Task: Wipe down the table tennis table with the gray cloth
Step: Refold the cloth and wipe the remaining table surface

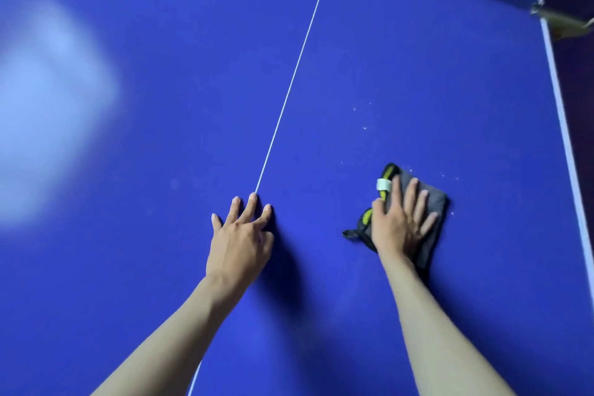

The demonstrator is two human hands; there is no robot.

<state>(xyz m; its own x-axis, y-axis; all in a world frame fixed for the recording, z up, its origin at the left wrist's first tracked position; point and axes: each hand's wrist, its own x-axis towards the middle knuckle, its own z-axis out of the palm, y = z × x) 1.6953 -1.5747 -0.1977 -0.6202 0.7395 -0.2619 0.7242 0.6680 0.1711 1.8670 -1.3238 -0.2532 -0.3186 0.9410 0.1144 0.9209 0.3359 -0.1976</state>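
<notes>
The right hand (401,222) pressed flat, fingers spread, on the gray cloth (432,202) near the table's (160,74) right edge, specks (364,112) lying just beyond toward the net; the left hand (239,235) rested open at the centre line (295,74).

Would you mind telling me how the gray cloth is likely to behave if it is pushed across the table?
The cloth looks soft and folded, so it would probably bunch unless pressed flat, as the right hand does. It likely slides easily on the smooth table. Its black-and-yellow edge may trail.
</notes>
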